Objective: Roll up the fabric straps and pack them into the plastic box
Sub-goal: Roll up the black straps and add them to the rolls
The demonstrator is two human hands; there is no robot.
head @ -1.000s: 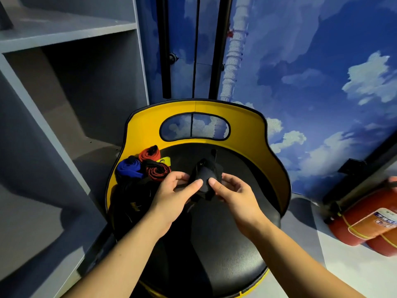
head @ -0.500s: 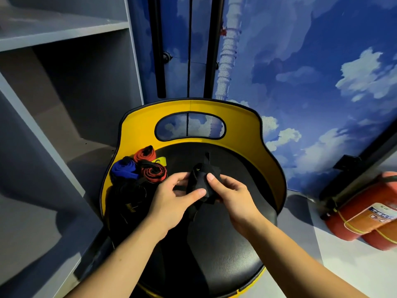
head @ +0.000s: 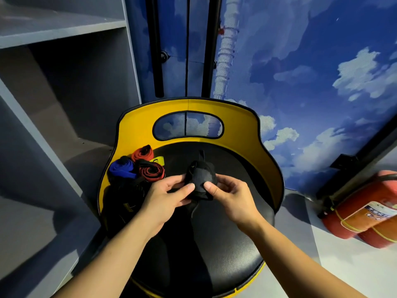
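We pinch the black strap roll (head: 200, 179) with left hand (head: 165, 196) and right hand (head: 232, 197) – its loose tail may unwind if either grip slackens

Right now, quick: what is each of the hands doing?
Left hand: pinches the black strap roll from its left side.
Right hand: pinches the same roll from the right, thumb on its front.

Two bare forearms are seen entering from the lower edge, with no sleeves reaching into view. The left hand (head: 169, 195) and the right hand (head: 233, 195) are uncovered; no gloves, rings, watch or wristbands are worn. The fingernails are kept short and unpainted.
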